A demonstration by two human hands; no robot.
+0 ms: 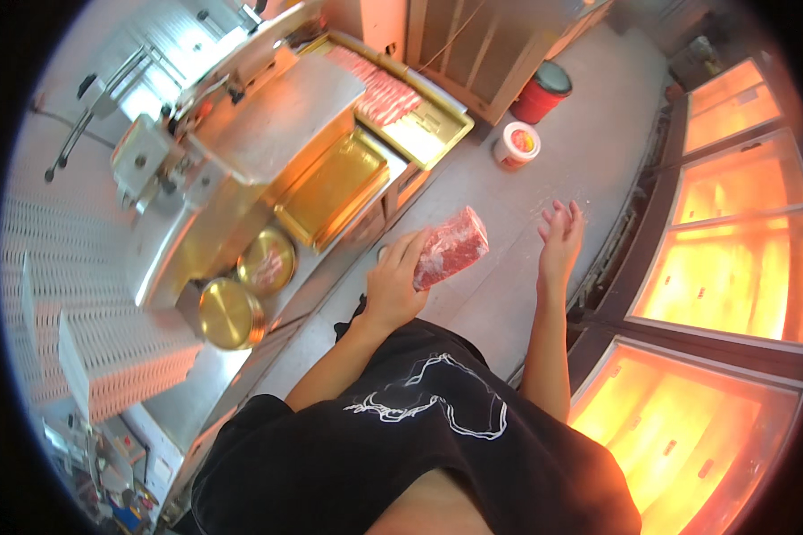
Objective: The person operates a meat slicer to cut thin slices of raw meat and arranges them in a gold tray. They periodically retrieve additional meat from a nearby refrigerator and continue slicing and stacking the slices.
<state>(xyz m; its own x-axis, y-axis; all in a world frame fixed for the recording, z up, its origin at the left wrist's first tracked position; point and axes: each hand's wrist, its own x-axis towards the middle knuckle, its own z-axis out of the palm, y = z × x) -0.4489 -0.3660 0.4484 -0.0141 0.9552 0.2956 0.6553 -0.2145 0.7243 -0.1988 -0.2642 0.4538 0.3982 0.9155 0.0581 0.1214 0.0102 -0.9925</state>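
Note:
A block of red, marbled meat with a frosty surface [452,249] is gripped from its left end by my left hand [396,274], above the floor. My right hand [561,231] is raised to the right of the meat, fingers apart and holding nothing. A metal slicing machine [281,114] stands on the counter at the upper left. Beside it lies a gold-coloured metal tray [334,194]. Behind that, another gold tray [435,144] bears rows of thin meat slices [381,90]. Meat pieces lie in a round gold pan [282,271].
Another round gold pan [227,314] and a white perforated basket [127,361] are at the left. A white tub [516,146] and a red bin with a dark lid [542,92] stand on the floor. Brightly lit glass-fronted cabinets [723,281] line the right side.

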